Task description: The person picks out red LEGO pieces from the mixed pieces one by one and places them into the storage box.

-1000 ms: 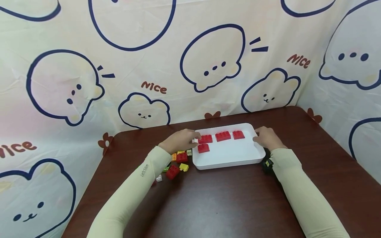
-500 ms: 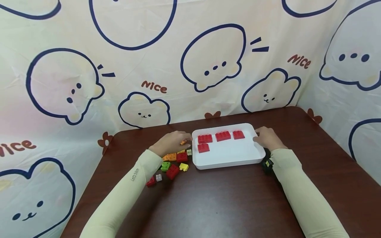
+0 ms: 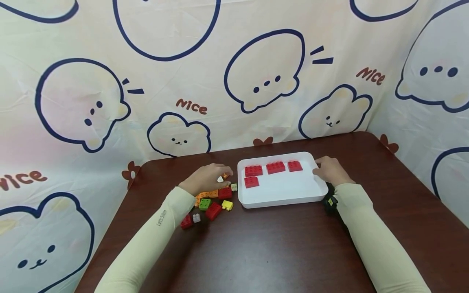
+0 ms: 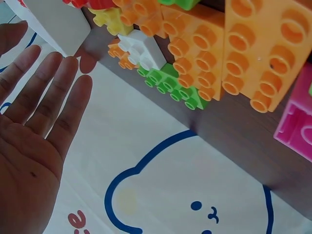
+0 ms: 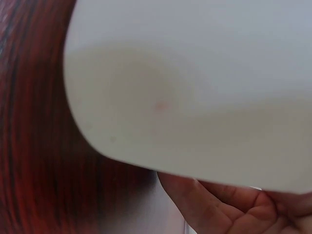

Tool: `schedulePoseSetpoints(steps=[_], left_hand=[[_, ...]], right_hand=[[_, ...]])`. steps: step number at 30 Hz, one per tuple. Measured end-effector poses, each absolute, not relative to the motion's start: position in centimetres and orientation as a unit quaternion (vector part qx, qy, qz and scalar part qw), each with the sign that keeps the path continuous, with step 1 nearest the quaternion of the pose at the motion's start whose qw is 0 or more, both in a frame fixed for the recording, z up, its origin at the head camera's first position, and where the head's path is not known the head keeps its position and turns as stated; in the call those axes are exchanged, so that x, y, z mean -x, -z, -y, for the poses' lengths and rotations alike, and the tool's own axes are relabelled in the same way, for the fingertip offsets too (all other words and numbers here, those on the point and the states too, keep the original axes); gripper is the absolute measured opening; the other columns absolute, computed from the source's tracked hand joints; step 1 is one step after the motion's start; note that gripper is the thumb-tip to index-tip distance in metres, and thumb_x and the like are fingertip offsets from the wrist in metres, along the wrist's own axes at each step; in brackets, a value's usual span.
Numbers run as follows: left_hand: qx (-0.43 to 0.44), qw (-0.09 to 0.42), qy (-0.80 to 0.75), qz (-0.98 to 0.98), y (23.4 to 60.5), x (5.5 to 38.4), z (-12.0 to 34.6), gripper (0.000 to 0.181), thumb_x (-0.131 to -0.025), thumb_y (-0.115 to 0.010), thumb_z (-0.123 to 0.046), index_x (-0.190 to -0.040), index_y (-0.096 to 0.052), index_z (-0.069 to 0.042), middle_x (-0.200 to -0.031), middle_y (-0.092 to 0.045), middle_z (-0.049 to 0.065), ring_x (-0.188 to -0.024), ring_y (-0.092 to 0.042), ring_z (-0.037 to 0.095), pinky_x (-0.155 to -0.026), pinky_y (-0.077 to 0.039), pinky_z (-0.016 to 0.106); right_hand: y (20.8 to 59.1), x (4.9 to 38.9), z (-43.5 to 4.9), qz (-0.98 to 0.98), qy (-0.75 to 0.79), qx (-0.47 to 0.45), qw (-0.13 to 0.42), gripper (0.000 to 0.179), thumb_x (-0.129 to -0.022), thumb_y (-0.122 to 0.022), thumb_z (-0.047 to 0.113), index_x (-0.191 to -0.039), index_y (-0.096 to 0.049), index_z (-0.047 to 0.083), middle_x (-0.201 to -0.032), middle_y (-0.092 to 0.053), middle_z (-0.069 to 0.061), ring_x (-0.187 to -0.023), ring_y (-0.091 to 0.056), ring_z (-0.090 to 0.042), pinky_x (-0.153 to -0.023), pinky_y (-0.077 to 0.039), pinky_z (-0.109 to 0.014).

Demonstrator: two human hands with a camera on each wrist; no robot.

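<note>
The left hand (image 3: 207, 179), grip slack, hung near loose bricks (image 3: 213, 211). The right hand (image 3: 330, 170) touched the white tray (image 3: 289, 187), likely steadying it; any pinch was unclear.

White tray (image 5: 195, 53) fills most of the view, soft shadow across its rounded corner. Right hand (image 5: 231, 207) at lower rim, partly hidden. Reddish-brown, streaked surface (image 5: 31, 126) at left.

Site was a cloth-screened tabletop station, wider premises undeterminable: pale fabric (image 3: 205, 77) printed with cartoon animal faces (image 3: 178, 138) and the word "Nice" (image 3: 191, 106) hung behind and to both sides of a dark, wood-toned bench (image 3: 275, 248).
</note>
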State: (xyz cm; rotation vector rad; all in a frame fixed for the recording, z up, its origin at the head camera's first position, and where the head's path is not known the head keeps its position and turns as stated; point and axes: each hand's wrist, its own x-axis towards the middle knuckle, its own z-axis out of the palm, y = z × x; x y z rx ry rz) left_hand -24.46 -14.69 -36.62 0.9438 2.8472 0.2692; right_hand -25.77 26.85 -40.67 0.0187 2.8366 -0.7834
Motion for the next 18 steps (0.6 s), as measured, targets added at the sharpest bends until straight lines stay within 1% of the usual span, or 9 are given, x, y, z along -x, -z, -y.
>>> schedulePoseSetpoints(steps=[8,14,18], left_hand=[[-0.297,0.082,-0.078,-0.948,37.17,23.94,15.2,0.041,-0.092,-0.077,-0.03,-0.13,-0.069,-0.018,-0.127,-0.068,0.002,-0.114,-0.063,0.022,-0.095,-0.055,0.042],[-0.287,0.091,-0.08,-0.95,37.49,23.64,15.53,0.041,-0.09,-0.078,-0.029,-0.129,-0.069,-0.017,-0.128,-0.067,0.004,-0.116,-0.062,0.024,-0.096,-0.055,0.044],[-0.284,0.095,-0.078,-0.951,37.53,23.54,15.64,0.041,-0.09,-0.078,-0.029,-0.129,-0.069,-0.018,-0.133,-0.065,0.005,-0.117,-0.061,0.024,-0.096,-0.055,0.043]], right_hand=[[40.72,25.69,-26.79,-0.96,0.261,-0.006,0.099,0.051,-0.1,-0.059,0.015,-0.14,-0.048,-0.015,-0.138,-0.048,-0.038,-0.116,-0.052,-0.048,-0.1,-0.046,-0.063],[40.83,25.77,-26.79,-0.96,0.261,-0.006,0.104,0.052,-0.1,-0.06,0.015,-0.14,-0.047,-0.015,-0.138,-0.047,-0.038,-0.116,-0.052,-0.047,-0.101,-0.046,-0.062],[40.79,25.85,-26.85,-0.961,0.259,-0.003,0.103,0.052,-0.1,-0.059,0.015,-0.14,-0.047,-0.016,-0.138,-0.047,-0.039,-0.117,-0.052,-0.048,-0.101,-0.046,-0.062]])
